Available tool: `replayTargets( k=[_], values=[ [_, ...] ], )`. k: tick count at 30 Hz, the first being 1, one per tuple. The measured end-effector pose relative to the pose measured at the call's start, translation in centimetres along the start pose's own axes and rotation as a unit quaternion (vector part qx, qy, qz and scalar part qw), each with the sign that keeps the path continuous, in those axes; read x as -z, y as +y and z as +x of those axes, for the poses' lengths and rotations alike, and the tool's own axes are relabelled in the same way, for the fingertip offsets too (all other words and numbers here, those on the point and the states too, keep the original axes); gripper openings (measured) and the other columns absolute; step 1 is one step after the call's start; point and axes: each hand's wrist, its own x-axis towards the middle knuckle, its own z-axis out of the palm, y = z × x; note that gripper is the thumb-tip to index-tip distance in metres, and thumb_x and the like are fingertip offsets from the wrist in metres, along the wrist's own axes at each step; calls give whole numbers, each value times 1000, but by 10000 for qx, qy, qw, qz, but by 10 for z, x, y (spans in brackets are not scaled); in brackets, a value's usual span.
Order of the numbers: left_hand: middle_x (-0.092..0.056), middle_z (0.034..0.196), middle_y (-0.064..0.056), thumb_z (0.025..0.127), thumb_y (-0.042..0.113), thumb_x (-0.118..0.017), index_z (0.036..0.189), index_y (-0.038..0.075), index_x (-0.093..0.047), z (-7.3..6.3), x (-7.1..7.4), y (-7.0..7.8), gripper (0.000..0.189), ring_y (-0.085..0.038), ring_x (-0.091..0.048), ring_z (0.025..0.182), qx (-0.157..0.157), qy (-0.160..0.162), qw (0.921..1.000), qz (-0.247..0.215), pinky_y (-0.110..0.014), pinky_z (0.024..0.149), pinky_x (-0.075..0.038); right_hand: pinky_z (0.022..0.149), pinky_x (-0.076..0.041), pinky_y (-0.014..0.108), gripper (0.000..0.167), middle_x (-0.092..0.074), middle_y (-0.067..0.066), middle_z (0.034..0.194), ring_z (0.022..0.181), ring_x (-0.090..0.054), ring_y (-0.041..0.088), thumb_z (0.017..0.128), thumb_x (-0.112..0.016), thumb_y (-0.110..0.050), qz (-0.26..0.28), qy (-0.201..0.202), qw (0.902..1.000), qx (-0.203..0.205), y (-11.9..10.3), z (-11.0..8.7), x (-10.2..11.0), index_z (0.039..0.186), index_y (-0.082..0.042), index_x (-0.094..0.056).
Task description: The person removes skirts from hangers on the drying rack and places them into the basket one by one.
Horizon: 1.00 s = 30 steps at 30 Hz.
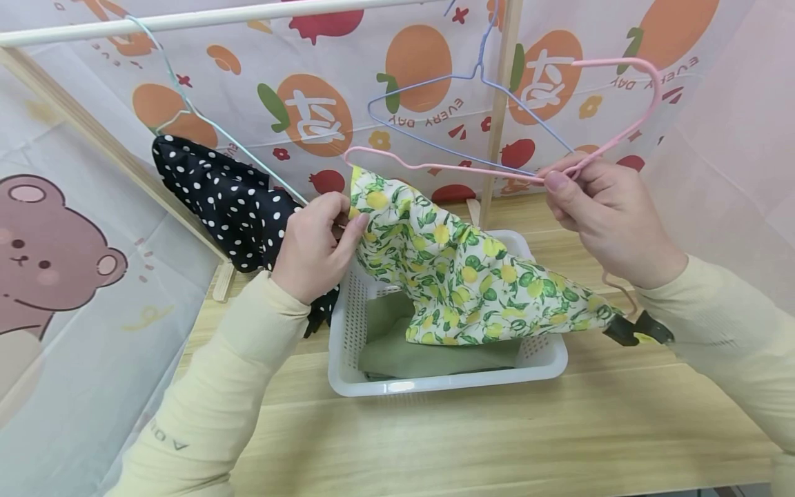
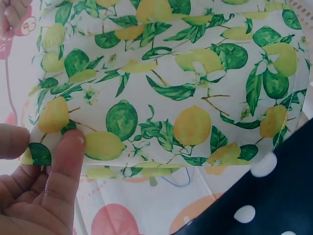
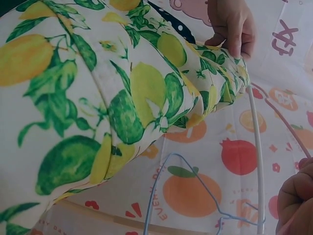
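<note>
My left hand (image 1: 313, 245) pinches the upper left corner of a white garment with a lemon and green-leaf print (image 1: 472, 276). Its thumb and fingertips show on that corner in the left wrist view. The garment droops rightward over the basket, ending in a dark piece (image 1: 621, 330) by my right forearm. Up at the right, my right hand (image 1: 611, 221) grips a pink hanger (image 1: 655, 90) below its hook. One hanger arm reaches left, its tip at the garment's pinched corner. Whether the tip lies inside the cloth cannot be told.
A white basket (image 1: 447, 383) under the garment holds green cloth (image 1: 428, 362). From the white rod (image 1: 248, 15) hang a black polka-dot garment (image 1: 214, 183) on a mint hanger (image 1: 177, 86), beside my left hand, and a bare blue hanger (image 1: 479, 69). Wooden posts (image 1: 502, 103) support the rod.
</note>
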Motion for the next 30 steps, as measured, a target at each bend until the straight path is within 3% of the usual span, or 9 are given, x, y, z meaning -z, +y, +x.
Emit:
replayTargets(
  k=[11, 20, 30],
  values=[
    [-58, 72, -3, 94, 13, -62, 82, 4, -58, -8, -9, 9, 16, -10, -46, 56, -33, -271, 9994, -210, -24, 49, -40, 43, -25, 24, 14, -46, 8, 66, 55, -37, 17, 95, -55, 0, 28, 77, 10000, 37, 2, 1, 0, 101, 6, -66],
    [-51, 65, -1, 94, 8, -59, 79, 5, -54, -19, -21, 12, 17, -9, -40, 53, -86, -424, 9979, -477, -24, 45, -35, 44, -25, 24, 14, -46, 8, 66, 55, -37, 18, 96, -56, -3, -169, 91, 9998, -17, 2, 1, 0, 101, 5, -66],
    [-60, 72, -1, 95, 8, -59, 82, 5, -54, -31, -26, 13, 14, -7, -45, 56, -20, -472, 9965, -687, -22, 45, -38, 44, -24, 24, 13, -46, 8, 66, 55, -36, 17, 95, -55, 0, 13, 58, 10000, 35, 4, 2, 0, 101, 6, -66]
  ],
)
